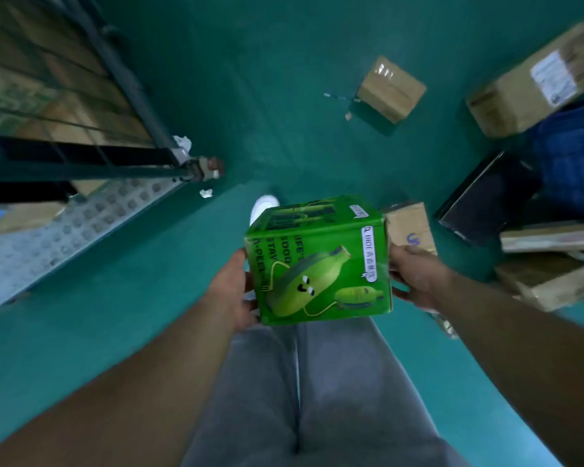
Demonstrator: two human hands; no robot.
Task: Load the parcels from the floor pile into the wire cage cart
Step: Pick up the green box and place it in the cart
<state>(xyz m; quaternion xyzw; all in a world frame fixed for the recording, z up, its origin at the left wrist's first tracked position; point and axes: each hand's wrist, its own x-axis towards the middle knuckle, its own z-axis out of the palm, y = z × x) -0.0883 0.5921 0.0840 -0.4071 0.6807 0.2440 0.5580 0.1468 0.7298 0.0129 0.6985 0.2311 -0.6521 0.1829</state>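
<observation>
Right now the green box (pixel 317 264) is off the floor (pixel 284 62), carried in front of the person's legs between both hands, with the wire cage cart (pixel 129 82) up to the left and the floor pile (pixel 533 82) off to the right. The left hand (pixel 233 291) cups the box's left side, thumb near the top corner and fingers curled onto the near edge; the right hand (pixel 415 278) clasps the opposite side, fingers wrapped over that edge. Both grips sit on glossy printed card, so the likeliest failure, as I judge it, is the box sliding down through a side squeeze, since neither palm seems to be under it. Swinging it left brings a second risk: a corner could strike the cart's upright post or catch on the corner fitting (pixel 206 170), twisting the box out of the hands. Cartons already show behind the mesh, so dropping it in blind could leave it perched and ready to tumble. Underfoot, a crumpled paper scrap (pixel 205 193) lies just beside the studded base plate (pixel 81 230), a small slip hazard on the way over.
</observation>
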